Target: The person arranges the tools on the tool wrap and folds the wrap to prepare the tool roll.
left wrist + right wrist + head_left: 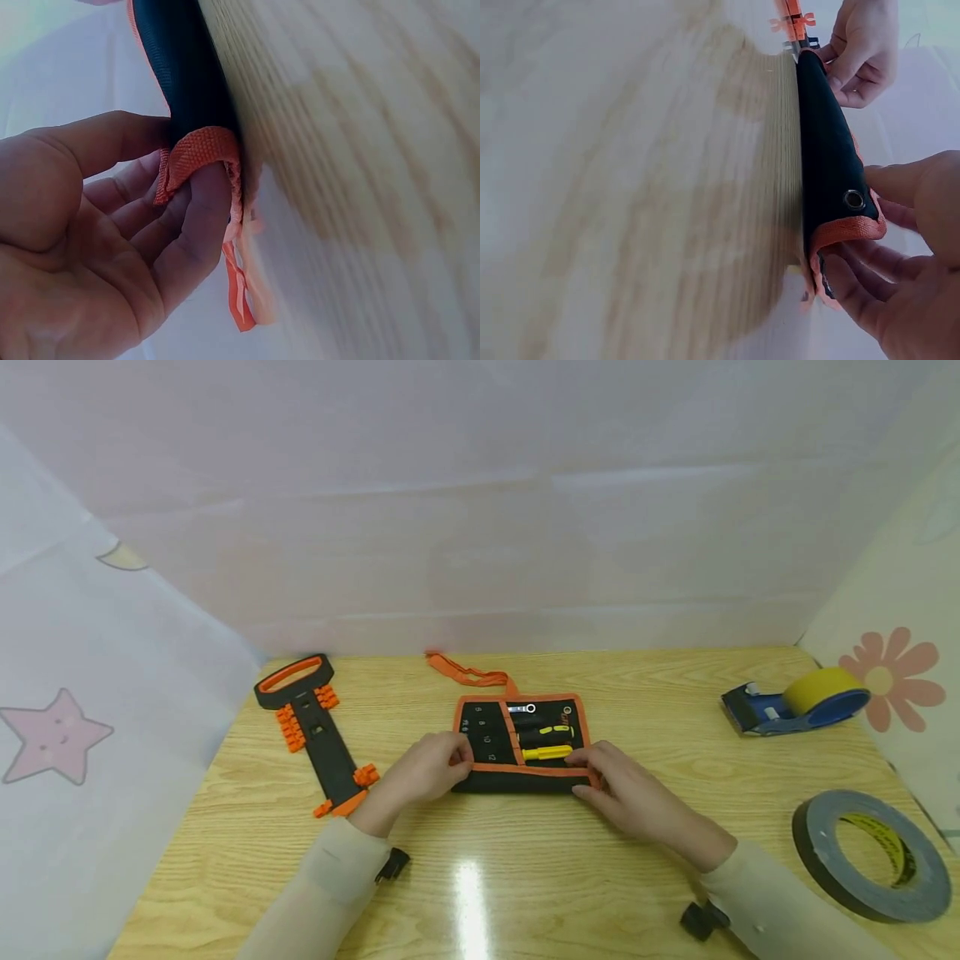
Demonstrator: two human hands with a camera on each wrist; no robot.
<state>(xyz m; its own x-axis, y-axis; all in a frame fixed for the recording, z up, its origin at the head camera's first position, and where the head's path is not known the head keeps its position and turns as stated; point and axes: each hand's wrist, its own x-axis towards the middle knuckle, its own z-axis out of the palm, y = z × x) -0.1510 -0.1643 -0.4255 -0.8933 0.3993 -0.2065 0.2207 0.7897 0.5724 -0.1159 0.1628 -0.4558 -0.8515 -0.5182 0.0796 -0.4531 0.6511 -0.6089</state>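
A black fabric tool pouch (491,714) with orange trim lies on the table, its near edge folded up over the lower part. In its right half are a yellow handle (547,752), a black-and-yellow handle (534,737) and a ring-ended metal tool (521,708). My left hand (431,768) pinches the left end of the fold, thumb outside and fingers tucked in at the orange edge (202,146). At the opposite end, my right hand (630,789) grips the fold between thumb and fingers, close to a metal eyelet (853,199). An orange strap (468,673) trails from the far side.
To the left lies a black-and-orange plastic device (326,747) with a loop handle. A blue tape dispenser (772,722) with yellow tape stands at the back right, and a large grey tape roll (813,852) lies at the front right. Fabric walls border the wooden table (465,868).
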